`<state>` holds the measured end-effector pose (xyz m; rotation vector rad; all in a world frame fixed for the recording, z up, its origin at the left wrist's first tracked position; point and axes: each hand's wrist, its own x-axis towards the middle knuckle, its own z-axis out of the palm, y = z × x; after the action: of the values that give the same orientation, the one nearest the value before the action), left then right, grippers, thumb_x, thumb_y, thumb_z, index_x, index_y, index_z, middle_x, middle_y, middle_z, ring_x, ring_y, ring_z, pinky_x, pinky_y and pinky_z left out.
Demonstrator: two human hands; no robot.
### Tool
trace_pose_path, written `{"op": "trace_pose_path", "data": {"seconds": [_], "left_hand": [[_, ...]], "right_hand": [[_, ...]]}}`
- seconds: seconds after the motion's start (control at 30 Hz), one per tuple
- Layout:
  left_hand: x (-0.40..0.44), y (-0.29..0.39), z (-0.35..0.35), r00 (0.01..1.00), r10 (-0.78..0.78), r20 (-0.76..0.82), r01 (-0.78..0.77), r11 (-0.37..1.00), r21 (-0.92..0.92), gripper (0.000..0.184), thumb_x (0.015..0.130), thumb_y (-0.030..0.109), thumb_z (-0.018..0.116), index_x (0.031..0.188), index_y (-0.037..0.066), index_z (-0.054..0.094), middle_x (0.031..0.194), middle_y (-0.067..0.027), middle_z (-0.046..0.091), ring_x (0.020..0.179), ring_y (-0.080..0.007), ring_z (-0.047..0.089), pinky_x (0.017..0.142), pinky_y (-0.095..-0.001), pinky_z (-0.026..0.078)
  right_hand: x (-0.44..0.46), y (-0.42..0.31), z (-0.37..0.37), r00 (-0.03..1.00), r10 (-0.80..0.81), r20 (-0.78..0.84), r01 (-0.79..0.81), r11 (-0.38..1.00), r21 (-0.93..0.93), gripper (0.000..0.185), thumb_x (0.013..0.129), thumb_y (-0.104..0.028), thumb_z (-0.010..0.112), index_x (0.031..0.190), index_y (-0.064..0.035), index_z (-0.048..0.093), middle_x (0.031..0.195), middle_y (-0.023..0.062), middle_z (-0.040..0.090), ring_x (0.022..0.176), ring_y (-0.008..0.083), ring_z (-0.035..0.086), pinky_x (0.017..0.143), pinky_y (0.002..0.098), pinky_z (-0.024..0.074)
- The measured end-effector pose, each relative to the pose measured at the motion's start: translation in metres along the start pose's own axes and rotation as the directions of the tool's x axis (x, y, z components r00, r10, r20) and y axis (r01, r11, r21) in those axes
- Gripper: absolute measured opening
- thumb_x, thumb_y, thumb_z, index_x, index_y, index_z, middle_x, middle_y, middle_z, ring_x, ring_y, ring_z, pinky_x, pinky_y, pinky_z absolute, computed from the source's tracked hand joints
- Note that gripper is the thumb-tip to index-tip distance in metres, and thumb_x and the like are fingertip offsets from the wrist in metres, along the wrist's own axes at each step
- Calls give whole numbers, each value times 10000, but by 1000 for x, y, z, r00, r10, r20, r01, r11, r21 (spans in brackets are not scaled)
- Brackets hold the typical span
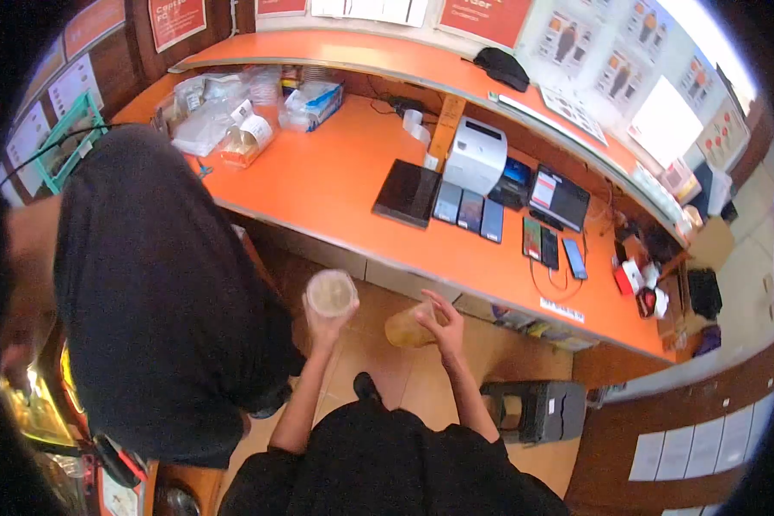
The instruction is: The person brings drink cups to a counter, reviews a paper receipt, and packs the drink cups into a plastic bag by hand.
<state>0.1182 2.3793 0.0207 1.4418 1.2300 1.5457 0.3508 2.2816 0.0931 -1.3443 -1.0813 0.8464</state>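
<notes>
My left hand [322, 327] is closed round a plastic cup [332, 292], whose round, pale top faces up toward me. To its right, my right hand [443, 328] grips a second plastic cup [407, 329] with a yellowish-brown drink inside; this one is tilted, its side turned to me. Both cups are apart from each other, held in the air over the tiled floor in front of the orange counter [301, 185]. Some fingers of the left hand are hidden behind its cup.
Close on my left stands a person [163, 292] in black. On the counter are bagged supplies [211, 116], a black flat device [407, 193], a white printer [476, 155], several phones [470, 211] and a screen [558, 198]. A dark bin [552, 411] stands at lower right.
</notes>
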Motion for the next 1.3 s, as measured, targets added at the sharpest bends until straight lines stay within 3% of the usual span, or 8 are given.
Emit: {"op": "trace_pose_path", "data": {"seconds": [0.17,0.63,0.77,0.8,0.9,1.03,1.1,1.3], "left_hand": [[154,-23,53,932,-180,-316,277,915,294,899,598,334,931,1305,16,475,1213,-160,571,1147,-303,549,1006,-437,435],[376,-170,29,927,98,-361,5,961,276,846,651,214,896,1327,-23,446,1218,-183,521,1144,-316,534,982,-420,432],[379,-182,16,933,56,-357,72,939,337,826,656,125,853,1334,-32,410,1201,-178,531,1155,-300,534,977,-404,434],[377,-188,14,924,102,-369,8,958,285,793,667,79,805,1335,-35,394,1191,-171,514,1118,-293,533,947,-403,443],[356,-177,11,880,-8,-474,93,984,155,711,690,5,707,1320,-39,379,1178,-158,470,1042,-286,512,906,-414,441],[319,-132,33,611,114,-783,452,762,464,643,719,-14,641,1316,-9,402,1256,-152,425,1141,-297,458,943,-434,406],[329,-80,64,791,291,-537,79,823,563,581,752,46,659,1287,-1,438,1220,-160,445,1148,-312,440,979,-440,370],[434,53,159,828,408,384,-463,884,58,646,731,243,799,1262,45,490,1335,-149,490,1292,-301,423,1073,-468,336]], "right_hand": [[146,-16,56,949,-271,163,316,836,-449,563,763,-282,757,1280,-142,584,1166,167,570,1097,357,565,957,479,458],[453,20,224,823,-192,535,514,653,-556,805,721,-365,777,1416,-189,412,1328,115,461,1189,392,472,894,519,511],[529,34,171,934,-262,244,357,633,-687,588,884,-478,603,1354,-135,519,1340,255,500,1271,470,428,1059,568,344],[551,54,151,883,-463,78,271,366,-890,522,912,-484,543,1271,-109,598,1286,316,520,1258,486,445,1064,580,331],[603,101,82,936,-326,-133,-155,-42,-987,441,911,-376,508,1172,-42,631,1215,306,592,1186,501,519,982,606,407],[614,61,59,929,361,-81,-113,70,-991,400,853,-270,569,1172,-37,627,1024,287,662,995,487,626,835,568,510],[603,58,57,970,-88,228,241,191,-952,421,818,-165,575,1223,-51,562,892,270,673,850,464,658,719,524,543],[532,-133,52,527,166,833,489,743,-457,465,799,-68,621,1211,-91,405,913,209,662,923,407,654,762,507,482]]}}
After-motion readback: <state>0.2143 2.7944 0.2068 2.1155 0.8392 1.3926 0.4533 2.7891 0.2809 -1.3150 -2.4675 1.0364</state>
